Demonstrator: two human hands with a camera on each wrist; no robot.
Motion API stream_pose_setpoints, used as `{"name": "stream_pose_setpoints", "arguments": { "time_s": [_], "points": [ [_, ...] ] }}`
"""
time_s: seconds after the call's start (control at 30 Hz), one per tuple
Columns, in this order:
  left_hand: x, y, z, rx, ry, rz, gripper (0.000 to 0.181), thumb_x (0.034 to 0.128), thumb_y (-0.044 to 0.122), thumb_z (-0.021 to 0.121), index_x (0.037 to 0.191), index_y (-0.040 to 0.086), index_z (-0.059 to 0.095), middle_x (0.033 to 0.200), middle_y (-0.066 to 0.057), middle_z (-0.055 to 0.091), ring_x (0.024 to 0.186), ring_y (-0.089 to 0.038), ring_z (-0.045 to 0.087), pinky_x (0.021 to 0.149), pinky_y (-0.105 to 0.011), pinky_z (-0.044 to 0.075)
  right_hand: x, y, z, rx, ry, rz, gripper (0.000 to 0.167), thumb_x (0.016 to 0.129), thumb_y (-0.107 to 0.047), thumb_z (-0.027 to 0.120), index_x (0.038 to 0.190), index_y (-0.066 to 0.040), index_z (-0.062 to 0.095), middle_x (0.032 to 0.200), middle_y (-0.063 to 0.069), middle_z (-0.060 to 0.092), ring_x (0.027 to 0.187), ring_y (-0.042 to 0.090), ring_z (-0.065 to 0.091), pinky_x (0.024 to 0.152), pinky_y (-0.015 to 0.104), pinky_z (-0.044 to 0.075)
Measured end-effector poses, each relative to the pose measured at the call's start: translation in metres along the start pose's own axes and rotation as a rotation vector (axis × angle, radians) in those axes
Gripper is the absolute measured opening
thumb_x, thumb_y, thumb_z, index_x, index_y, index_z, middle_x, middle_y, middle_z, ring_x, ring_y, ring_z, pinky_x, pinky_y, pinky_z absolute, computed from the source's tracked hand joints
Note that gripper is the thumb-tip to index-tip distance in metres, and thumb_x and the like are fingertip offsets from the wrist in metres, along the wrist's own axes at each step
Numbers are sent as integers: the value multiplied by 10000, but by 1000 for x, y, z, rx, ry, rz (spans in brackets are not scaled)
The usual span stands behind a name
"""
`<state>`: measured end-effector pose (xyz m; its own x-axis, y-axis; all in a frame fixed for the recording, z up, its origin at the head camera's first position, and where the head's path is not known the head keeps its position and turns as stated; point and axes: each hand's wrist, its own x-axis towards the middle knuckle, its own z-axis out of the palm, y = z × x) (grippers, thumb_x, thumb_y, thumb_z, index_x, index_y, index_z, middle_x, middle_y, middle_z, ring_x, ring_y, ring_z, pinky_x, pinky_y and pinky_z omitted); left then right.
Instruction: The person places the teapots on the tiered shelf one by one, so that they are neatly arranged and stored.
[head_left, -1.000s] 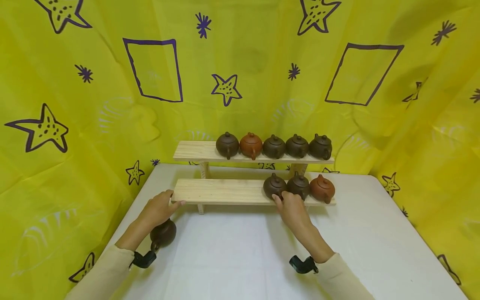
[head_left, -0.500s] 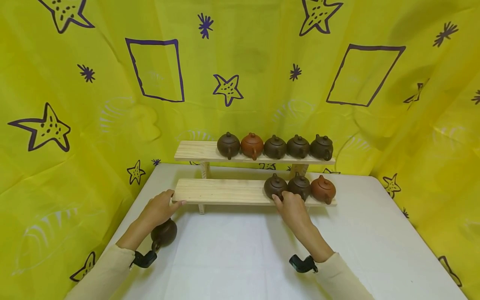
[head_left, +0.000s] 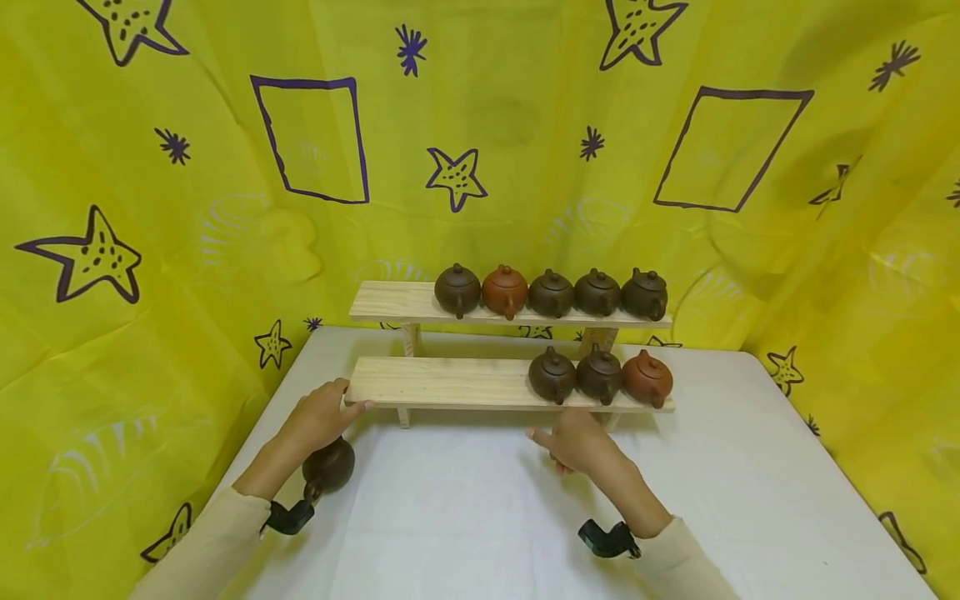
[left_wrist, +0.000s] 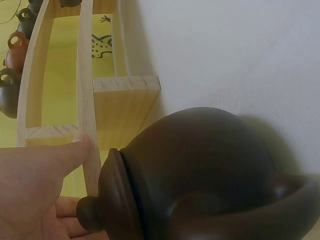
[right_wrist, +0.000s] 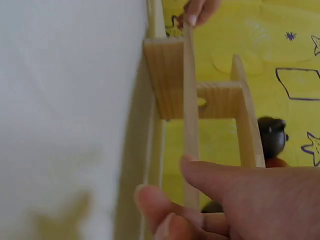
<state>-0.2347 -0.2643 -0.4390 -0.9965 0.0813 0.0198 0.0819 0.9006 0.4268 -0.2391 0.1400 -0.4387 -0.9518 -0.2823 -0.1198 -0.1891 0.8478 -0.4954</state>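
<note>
My left hand (head_left: 318,418) grips the left end of the lower board of a two-tier wooden shelf (head_left: 427,382), thumb on its front edge. Below that hand a dark brown teapot (head_left: 330,467) stands on the table; its lid knob is close to my fingers in the left wrist view. My right hand (head_left: 581,442) is in front of the lower board, thumb out and fingers loosely bent, holding nothing. Just above it on the board are a dark teapot (head_left: 552,375), a second dark teapot (head_left: 599,375) and a reddish teapot (head_left: 647,379).
Along the upper board (head_left: 390,302) stand several teapots, dark ones and one reddish teapot (head_left: 505,292). The white table (head_left: 450,517) is enclosed by a yellow patterned cloth (head_left: 510,100) at the back and sides.
My right hand has left the dark teapot on the lower board and come down toward me, its thumb now spread. My left hand has stayed on the board's end.
</note>
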Motion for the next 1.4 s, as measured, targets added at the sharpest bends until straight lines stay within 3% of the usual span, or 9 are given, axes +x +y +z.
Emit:
{"name": "stream_pose_setpoints", "arguments": {
  "time_s": [0.2, 0.4, 0.63, 0.83, 1.13, 1.4],
  "points": [
    [1, 1, 0, 14, 0, 8, 570, 1048, 346, 660, 1287, -160, 552, 1191, -335, 675, 1069, -466, 671, 945, -654, 482, -1, -22, 41, 79, -103, -104, 599, 1022, -371, 699, 515, -58, 648, 400, -31, 514, 389, 86, 424, 537, 264, 436],
    [1, 1, -3, 24, -22, 1, 613, 1049, 344, 658, 1334, -182, 527, 1247, -367, 651, 1129, -498, 653, 980, -666, 469, -3, -76, 87, 109, -100, -268, 504, 981, -397, 753, 573, -122, 643, 510, -93, 519, 512, 62, 462, 562, 240, 419],
    [1, -1, -7, 24, -20, -6, 600, 1042, 364, 668, 1307, -160, 547, 1206, -339, 671, 1074, -468, 671, 934, -638, 501, 3, -152, 140, 12, -56, -387, 510, 921, -534, 779, 606, -154, 654, 582, -100, 564, 516, 32, 448, 491, 220, 409],
    [2, -1, -7, 35, -26, 6, 615, 1051, 360, 653, 1333, -174, 538, 1249, -363, 654, 1154, -515, 645, 997, -682, 458, 14, -193, 172, -145, 11, -415, 658, 889, -711, 708, 538, -170, 577, 552, -44, 546, 513, 82, 493, 454, 265, 393],
    [4, 3, -7, 42, -12, 8, 578, 1037, 343, 677, 1289, -164, 560, 1202, -343, 675, 1097, -488, 667, 975, -674, 460, 25, -214, 186, -227, 105, -354, 552, 870, -640, 758, 676, -125, 714, 668, 33, 659, 600, 156, 636, 477, 301, 437],
    [4, 2, -7, 43, -20, -9, 585, 1037, 352, 676, 1297, -158, 557, 1215, -342, 670, 1104, -479, 663, 974, -658, 466, 24, -206, 172, -204, 74, -336, 409, 841, -424, 742, 576, -158, 581, 601, 18, 608, 527, 156, 569, 459, 311, 418]
  ]
}}
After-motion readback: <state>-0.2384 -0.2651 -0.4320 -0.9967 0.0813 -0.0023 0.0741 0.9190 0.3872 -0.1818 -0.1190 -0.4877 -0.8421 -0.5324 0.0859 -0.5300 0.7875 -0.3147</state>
